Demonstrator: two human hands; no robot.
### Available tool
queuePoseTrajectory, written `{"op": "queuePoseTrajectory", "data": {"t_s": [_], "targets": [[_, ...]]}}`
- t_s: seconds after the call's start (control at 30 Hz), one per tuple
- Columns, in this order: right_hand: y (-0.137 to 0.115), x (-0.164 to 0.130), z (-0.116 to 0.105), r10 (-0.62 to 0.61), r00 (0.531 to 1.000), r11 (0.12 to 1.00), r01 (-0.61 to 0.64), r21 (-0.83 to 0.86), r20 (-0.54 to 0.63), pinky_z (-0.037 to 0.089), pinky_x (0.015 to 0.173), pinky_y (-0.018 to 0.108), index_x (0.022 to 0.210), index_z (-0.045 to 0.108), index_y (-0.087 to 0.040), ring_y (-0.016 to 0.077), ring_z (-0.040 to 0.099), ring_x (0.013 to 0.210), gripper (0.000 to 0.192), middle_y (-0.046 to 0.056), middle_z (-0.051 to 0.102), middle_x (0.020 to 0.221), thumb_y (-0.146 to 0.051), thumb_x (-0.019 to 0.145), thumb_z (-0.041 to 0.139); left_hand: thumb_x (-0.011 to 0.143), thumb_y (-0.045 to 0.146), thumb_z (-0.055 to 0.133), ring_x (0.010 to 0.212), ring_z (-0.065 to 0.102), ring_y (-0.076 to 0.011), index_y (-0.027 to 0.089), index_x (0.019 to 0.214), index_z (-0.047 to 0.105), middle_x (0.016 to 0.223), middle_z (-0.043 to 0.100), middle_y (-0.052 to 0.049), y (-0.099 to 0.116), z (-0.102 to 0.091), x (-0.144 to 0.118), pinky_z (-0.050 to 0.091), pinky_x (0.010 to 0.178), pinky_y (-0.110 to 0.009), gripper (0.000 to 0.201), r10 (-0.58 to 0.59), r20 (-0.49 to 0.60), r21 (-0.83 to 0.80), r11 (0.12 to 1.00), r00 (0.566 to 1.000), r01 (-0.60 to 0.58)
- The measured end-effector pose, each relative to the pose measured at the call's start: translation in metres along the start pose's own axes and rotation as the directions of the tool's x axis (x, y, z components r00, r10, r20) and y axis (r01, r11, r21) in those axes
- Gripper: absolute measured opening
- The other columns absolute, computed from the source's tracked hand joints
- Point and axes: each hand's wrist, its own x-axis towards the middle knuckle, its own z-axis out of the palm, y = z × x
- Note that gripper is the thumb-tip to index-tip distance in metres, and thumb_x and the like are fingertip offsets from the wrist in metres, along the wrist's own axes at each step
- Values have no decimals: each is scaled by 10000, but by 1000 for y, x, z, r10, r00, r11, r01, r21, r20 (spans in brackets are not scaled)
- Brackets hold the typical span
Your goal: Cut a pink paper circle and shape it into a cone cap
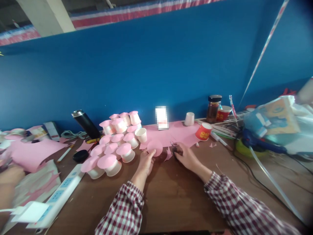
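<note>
My left hand (146, 160) pinches a round pink paper disc (155, 147) by its lower edge. To the right, my right hand (185, 154) is closed around small scissors (172, 143), whose blades point toward the disc. A pink paper scrap (168, 154) lies between my hands. Behind them a large pink sheet (161, 133) is spread on the table. Left of the disc, several paper cups topped with pink discs (109, 163) stand grouped together, and a bare white cup (141, 134) is beside them.
A red cup (203, 131), an upturned white cup (189, 119) and a lidded jar (213, 108) stand right. On the left are a black thermos (85, 124), a power strip (56, 199) and another person's hand (11, 176). A plastic bag (276, 124) and cables (254, 173) occupy the far right.
</note>
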Motion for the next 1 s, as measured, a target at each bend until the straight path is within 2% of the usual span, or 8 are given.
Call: {"op": "queuePoseTrajectory", "data": {"t_s": [0.1, 0.2, 0.47, 0.63, 0.77, 0.87, 0.93, 1.0], "targets": [[-1, -2, 4, -20, 999, 1000, 20, 10, 41, 502, 806, 332, 1055, 550, -171, 196, 651, 885, 282, 84, 674, 951, -166, 773, 552, 597, 233, 756, 744, 663, -178, 122, 880, 636, 842, 705, -77, 0, 1, -1, 514, 726, -301, 327, 11, -6, -30, 999, 1000, -11], [-1, -2, 6, -27, 999, 1000, 27, -9, 34, 500, 813, 333, 1046, 568, -166, 199, 647, 896, 281, 95, 670, 973, -155, 765, 556, 593, 220, 754, 724, 660, -164, 123, 867, 641, 804, 704, -62, 0, 1, -1, 515, 701, -281, 312, 17, 11, -38, 999, 1000, -16], [-1, -1, 5, 37, 999, 998, -38, 51, 6, 509, 750, 316, 1017, 589, -153, 190, 650, 834, 257, 85, 682, 918, -206, 772, 531, 578, 230, 759, 754, 661, -177, 115, 872, 641, 819, 703, -76, 0, -1, 1, 504, 712, -284, 337, -16, 2, -24, 1000, 1000, 16], [-3, -1, 6, 77, 997, 995, -78, 57, 12, 506, 670, 276, 998, 595, -158, 172, 642, 764, 258, 57, 682, 832, -252, 762, 547, 581, 223, 754, 844, 640, -182, 129, 838, 657, 877, 696, -77, -1, -1, -1, 486, 771, -299, 290, 42, 45, -25, 999, 998, -40], [-4, -2, 6, 116, 992, 989, -120, 82, 52, 504, 640, 264, 975, 594, -151, 163, 637, 718, 246, 57, 680, 797, -269, 768, 535, 568, 192, 735, 675, 579, -78, 157, 800, 691, 1020, 668, -58, -3, -3, 0, 418, 556, -174, 238, 84, -12, 46, 995, 996, -84], [-4, -2, 6, 121, 989, 987, -129, 101, 85, 508, 653, 279, 984, 588, -143, 168, 640, 714, 255, 75, 684, 839, -271, 772, 530, 565, 178, 717, 549, 483, -7, 165, 779, 705, 1195, 589, -50, -3, -4, 0, 315, 435, -144, 215, 101, -14, 101, 990, 995, -99], [-3, -2, 5, 118, 989, 986, -127, 104, 84, 512, 665, 292, 993, 582, -140, 175, 643, 721, 263, 86, 685, 866, -269, 770, 531, 558, 171, 720, 578, 514, -15, 162, 769, 706, 1279, 529, -56, -3, -4, -1, 337, 440, -143, 212, 96, 2, 113, 989, 995, -96], [-3, -2, 5, 121, 990, 987, -128, 100, 67, 514, 673, 299, 993, 574, -139, 182, 647, 733, 261, 87, 686, 861, -266, 768, 529, 562, 185, 734, 666, 592, -67, 165, 791, 701, 1298, 514, -67, -1, -3, -3, 396, 480, -156, 233, 63, 20, 89, 994, 998, -65]]}}
